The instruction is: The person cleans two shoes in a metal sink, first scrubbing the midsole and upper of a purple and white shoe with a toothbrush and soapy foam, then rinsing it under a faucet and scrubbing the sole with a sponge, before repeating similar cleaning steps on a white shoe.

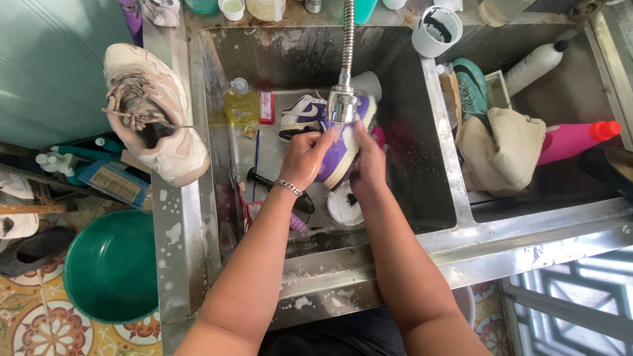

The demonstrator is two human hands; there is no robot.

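Sink (402, 191) with purple shoe (336, 148), hands' fingers (316, 142) around.

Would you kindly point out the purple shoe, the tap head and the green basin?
purple shoe (331, 160): head view, purple side panel between the hands.
tap head (342, 105): head view, shiny metal nozzle.
green basin (112, 267): head view, inner wall.

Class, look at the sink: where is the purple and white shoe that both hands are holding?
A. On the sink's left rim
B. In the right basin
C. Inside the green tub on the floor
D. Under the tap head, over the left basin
D: both the left hand and the right hand hold the purple and white shoe right under the tap head, over the left basin.
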